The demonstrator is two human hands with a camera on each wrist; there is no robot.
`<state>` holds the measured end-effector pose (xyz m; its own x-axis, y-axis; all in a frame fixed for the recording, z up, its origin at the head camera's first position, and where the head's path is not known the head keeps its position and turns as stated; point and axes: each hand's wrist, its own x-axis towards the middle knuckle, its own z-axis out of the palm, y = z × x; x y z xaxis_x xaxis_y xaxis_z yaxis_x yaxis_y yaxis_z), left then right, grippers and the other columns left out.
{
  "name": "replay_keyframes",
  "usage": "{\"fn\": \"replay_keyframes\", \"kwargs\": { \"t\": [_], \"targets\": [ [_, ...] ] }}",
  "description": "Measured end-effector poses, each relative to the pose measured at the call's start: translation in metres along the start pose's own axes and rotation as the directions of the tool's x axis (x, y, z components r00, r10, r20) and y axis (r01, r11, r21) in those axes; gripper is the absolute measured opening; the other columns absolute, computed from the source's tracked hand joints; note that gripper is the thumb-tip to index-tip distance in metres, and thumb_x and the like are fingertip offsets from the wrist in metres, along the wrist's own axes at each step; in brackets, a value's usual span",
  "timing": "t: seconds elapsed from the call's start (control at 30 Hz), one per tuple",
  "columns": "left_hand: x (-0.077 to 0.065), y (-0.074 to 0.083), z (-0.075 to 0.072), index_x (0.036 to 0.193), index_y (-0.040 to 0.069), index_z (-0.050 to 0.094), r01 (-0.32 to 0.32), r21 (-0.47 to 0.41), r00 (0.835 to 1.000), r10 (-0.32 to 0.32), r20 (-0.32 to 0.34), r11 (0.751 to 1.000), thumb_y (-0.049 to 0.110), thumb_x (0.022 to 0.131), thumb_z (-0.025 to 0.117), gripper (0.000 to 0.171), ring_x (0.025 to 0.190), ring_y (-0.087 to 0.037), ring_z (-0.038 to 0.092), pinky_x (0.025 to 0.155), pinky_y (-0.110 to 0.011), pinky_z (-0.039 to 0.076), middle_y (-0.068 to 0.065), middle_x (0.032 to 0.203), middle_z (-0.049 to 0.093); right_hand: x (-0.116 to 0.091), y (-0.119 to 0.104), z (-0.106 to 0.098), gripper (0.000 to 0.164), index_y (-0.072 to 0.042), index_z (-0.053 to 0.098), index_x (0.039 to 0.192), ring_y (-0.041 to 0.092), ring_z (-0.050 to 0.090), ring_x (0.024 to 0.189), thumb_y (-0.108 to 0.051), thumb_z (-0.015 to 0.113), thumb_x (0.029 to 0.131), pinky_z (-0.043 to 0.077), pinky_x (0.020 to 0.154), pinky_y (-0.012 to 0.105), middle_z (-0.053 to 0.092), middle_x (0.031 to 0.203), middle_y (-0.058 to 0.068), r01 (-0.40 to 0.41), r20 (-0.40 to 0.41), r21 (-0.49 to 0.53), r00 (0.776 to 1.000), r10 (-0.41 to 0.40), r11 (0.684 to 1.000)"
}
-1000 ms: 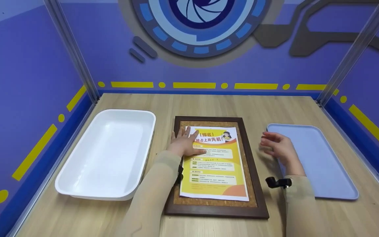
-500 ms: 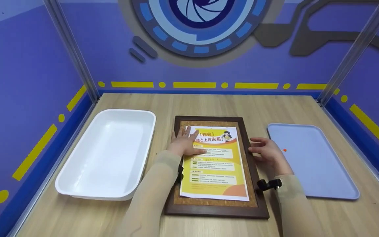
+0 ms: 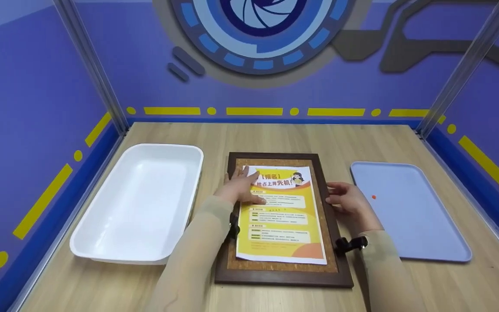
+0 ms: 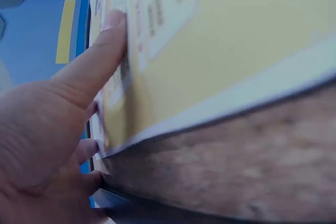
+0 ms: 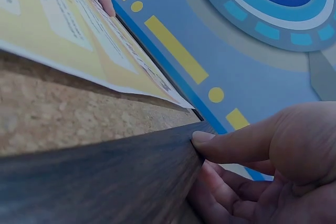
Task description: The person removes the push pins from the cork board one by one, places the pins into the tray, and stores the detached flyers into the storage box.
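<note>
Presently, left hand [image 3: 237, 190], fingers spread, rests on yellow sheet [image 3: 280, 234] lying on framed corkboard [image 3: 284, 278] between white basin [image 3: 139, 203] and blue tray [image 3: 418, 212]; right hand [image 3: 350, 203] pinches the board's right edge

We read place as small built booth, demonstration or recording stall; whether inside lab or exhibition hall, we cannot tell. Wood-look surface [image 3: 284, 138] boxed in by printed back panel [image 3: 137, 82], left panel [image 3: 28, 108], right panel [image 3: 479, 99]. Metal posts [image 3: 91, 60] at corners. Sci-fi graphics: round aperture emblem [image 3: 262, 47], yellow dashes [image 3: 254, 111] above blue strip [image 3: 258, 121].
</note>
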<state>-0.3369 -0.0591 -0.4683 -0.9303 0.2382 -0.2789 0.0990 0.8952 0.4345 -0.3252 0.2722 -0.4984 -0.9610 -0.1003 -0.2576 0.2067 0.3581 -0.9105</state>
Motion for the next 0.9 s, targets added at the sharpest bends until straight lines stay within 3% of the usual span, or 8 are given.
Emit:
{"fn": "replay_keyframes", "kwargs": {
  "t": [0.17,0.27,0.4,0.57,0.73,0.9],
  "targets": [
    [-0.006,0.007,0.011,0.151,0.019,0.015,0.074,-0.062,0.992,-0.079,-0.097,0.995,0.053,0.069,0.076,0.108,0.145,-0.031,0.002,0.116,-0.049,0.001,-0.015,0.157,0.006,0.000,0.000,-0.003,0.060,-0.001,0.041,0.139,0.007,0.057,0.090,-0.002,0.064,0.085,0.054,0.075,0.027,0.050,0.128,0.023,0.001,-0.001,-0.002,1.000,-0.001,1.000],
    [-0.013,0.016,0.015,0.152,0.015,0.012,0.125,-0.092,0.979,-0.138,-0.151,0.988,0.046,0.070,0.079,0.110,0.144,-0.035,0.010,0.116,-0.047,0.010,-0.019,0.155,0.014,0.000,0.000,-0.002,0.060,-0.001,0.041,0.139,0.008,0.057,0.091,-0.003,0.064,0.085,0.054,0.076,0.028,0.050,0.128,0.022,0.005,0.001,-0.009,1.000,-0.005,1.000],
    [-0.021,0.024,0.021,0.151,0.013,0.012,0.153,-0.084,0.960,-0.168,-0.223,0.985,0.039,0.068,0.082,0.113,0.137,-0.040,0.022,0.111,-0.050,0.025,-0.025,0.150,0.026,0.002,0.001,-0.001,0.059,-0.002,0.041,0.139,0.008,0.056,0.092,-0.003,0.064,0.084,0.054,0.076,0.028,0.050,0.128,0.022,0.004,0.002,-0.014,1.000,-0.004,1.000],
    [-0.029,0.026,0.025,0.151,0.014,0.014,0.157,-0.151,0.945,-0.193,-0.266,0.976,0.027,0.063,0.087,0.115,0.129,-0.041,0.028,0.101,-0.047,0.039,-0.030,0.145,0.025,0.001,0.002,-0.002,0.060,0.001,0.040,0.139,0.005,0.058,0.087,0.000,0.064,0.084,0.054,0.074,0.027,0.049,0.129,0.025,0.026,0.012,0.009,1.000,-0.026,1.000],
    [-0.037,0.022,0.027,0.151,0.013,0.015,0.136,-0.251,0.935,-0.208,-0.286,0.958,0.016,0.061,0.087,0.116,0.125,-0.046,0.029,0.097,-0.050,0.042,-0.032,0.144,0.019,0.001,0.002,-0.001,0.060,0.001,0.040,0.139,0.005,0.058,0.086,0.000,0.064,0.084,0.054,0.074,0.028,0.050,0.128,0.025,0.026,0.009,0.006,1.000,-0.026,1.000],
    [-0.044,0.017,0.026,0.151,0.012,0.009,0.089,-0.325,0.942,-0.185,-0.280,0.942,0.003,0.058,0.085,0.121,0.120,-0.046,0.040,0.092,-0.048,0.047,-0.034,0.144,0.021,0.002,0.001,0.000,0.060,-0.001,0.042,0.139,0.008,0.058,0.090,0.000,0.065,0.083,0.054,0.075,0.028,0.050,0.128,0.023,0.006,0.005,0.009,1.000,-0.006,1.000]
  ]
}}
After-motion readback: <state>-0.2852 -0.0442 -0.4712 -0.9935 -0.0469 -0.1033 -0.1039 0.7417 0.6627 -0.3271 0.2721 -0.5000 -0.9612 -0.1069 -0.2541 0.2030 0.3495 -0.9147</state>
